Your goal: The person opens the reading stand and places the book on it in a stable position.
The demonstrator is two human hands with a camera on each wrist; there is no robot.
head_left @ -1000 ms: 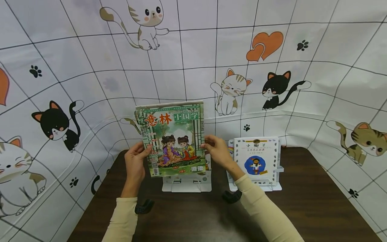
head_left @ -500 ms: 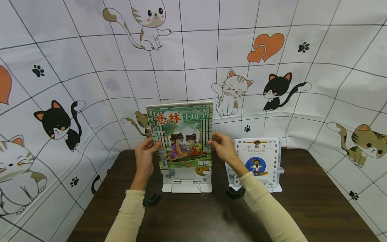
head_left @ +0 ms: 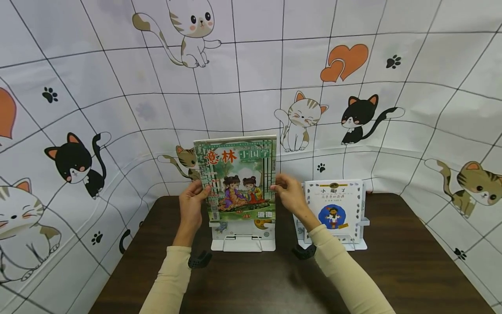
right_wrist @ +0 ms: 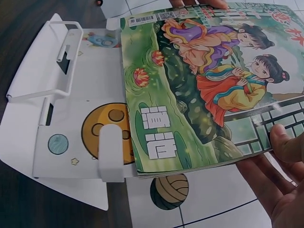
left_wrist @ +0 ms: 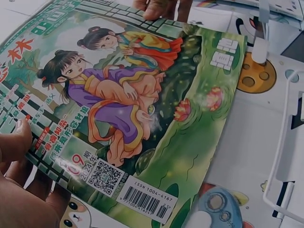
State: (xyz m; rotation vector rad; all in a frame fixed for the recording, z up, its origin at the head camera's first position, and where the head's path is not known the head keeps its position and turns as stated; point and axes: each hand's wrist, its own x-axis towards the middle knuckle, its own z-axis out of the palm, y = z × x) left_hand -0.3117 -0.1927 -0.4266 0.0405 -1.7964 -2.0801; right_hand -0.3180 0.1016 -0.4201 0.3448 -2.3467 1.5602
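A green magazine with two cartoon children on its cover is held upright between both hands, close in front of a white book stand. At its left edge, my left hand pinches it, thumb on the cover and fingers behind. My right hand pinches the right edge the same way. In the right wrist view, the bottom of the magazine overlaps the stand's printed back panel, above the wire holder. The left wrist view shows the magazine's barcode corner beside the stand.
A second white stand to the right bears a white picture book with a blue circle on it. Both stands are on a dark wood table. Behind it hangs a white sheet printed with cats and grid lines.
Both hands have moved the magazine to the right, from left of the stand to in front of its back panel. In the last half second it has shifted only slightly.
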